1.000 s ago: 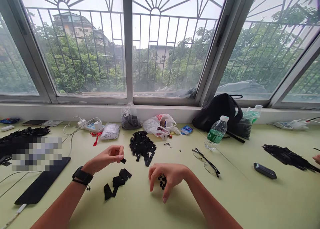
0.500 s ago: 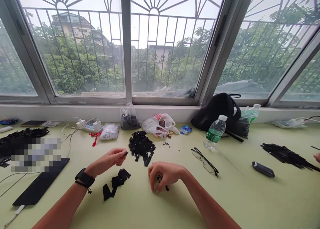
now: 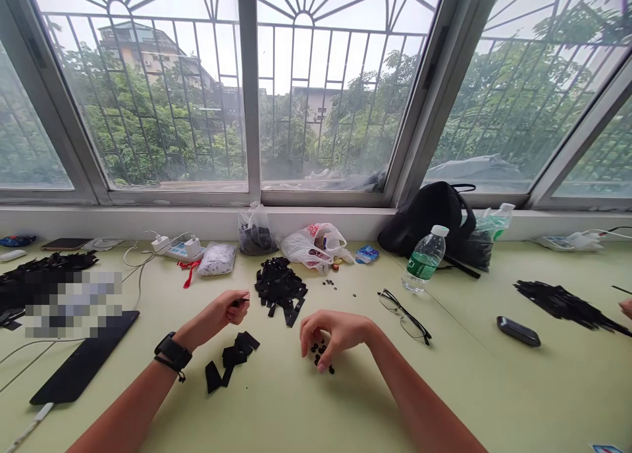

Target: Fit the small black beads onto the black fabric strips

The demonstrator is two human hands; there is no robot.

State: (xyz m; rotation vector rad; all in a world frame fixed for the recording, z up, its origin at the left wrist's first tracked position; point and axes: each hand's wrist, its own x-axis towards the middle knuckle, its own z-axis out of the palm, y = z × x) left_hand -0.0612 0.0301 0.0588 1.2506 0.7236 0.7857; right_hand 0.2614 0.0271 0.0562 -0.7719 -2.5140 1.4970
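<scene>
My left hand [image 3: 231,310] is closed, pinching a small black fabric piece [image 3: 241,300] whose edge pokes out past the fingertips. Below it on the table lie several loose black fabric pieces [image 3: 235,354]. Beyond both hands is a larger heap of black fabric pieces [image 3: 279,287], some with small pale rings on them. My right hand [image 3: 332,334] arches palm down over several small black ring-shaped parts [image 3: 316,359]. Its thumb and fingers are apart, with nothing seen between them.
Eyeglasses [image 3: 405,318] and a water bottle [image 3: 425,261] stand right of my right hand. A black bag [image 3: 419,219], plastic bags [image 3: 316,247] and a power strip [image 3: 182,250] line the window side. At far right are a black case [image 3: 518,331] and another person's hand [image 3: 626,305].
My right hand has lifted slightly and its fingers have spread, showing more of the small rings. The left hand has turned a little, still pinching the fabric piece.
</scene>
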